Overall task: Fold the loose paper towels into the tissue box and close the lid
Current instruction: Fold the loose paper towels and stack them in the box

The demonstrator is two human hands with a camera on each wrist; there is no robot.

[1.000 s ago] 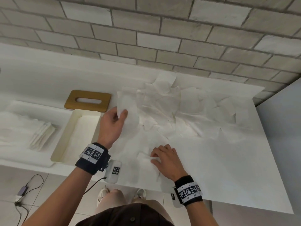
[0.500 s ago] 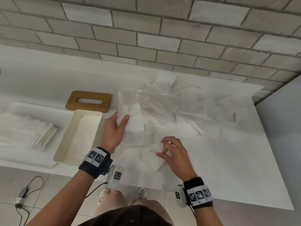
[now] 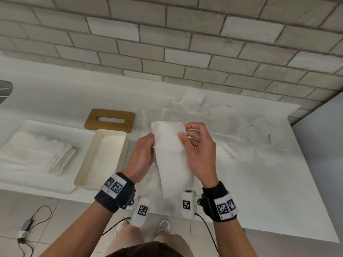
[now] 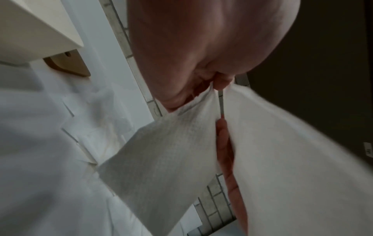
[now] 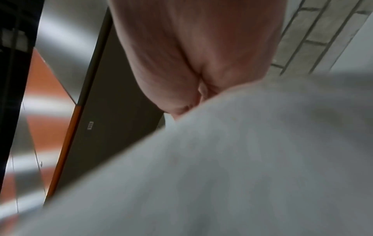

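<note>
Two hands hold one paper towel (image 3: 172,156) above the counter's (image 3: 259,191) front edge: the left hand (image 3: 142,156) pinches its left side, and the right hand (image 3: 199,154) has thumb and curled fingers closed on its upper right corner. The sheet hangs lengthwise toward the person. The open tissue box (image 3: 118,156) sits just left of the hands, near the front edge, its wooden lid (image 3: 109,119) flat behind it. Loose paper towels (image 3: 232,127) lie heaped toward the back right corner.

Head camera looks steeply down; both wrist cameras press close against the shared paper towel (image 3: 171,158).
</note>
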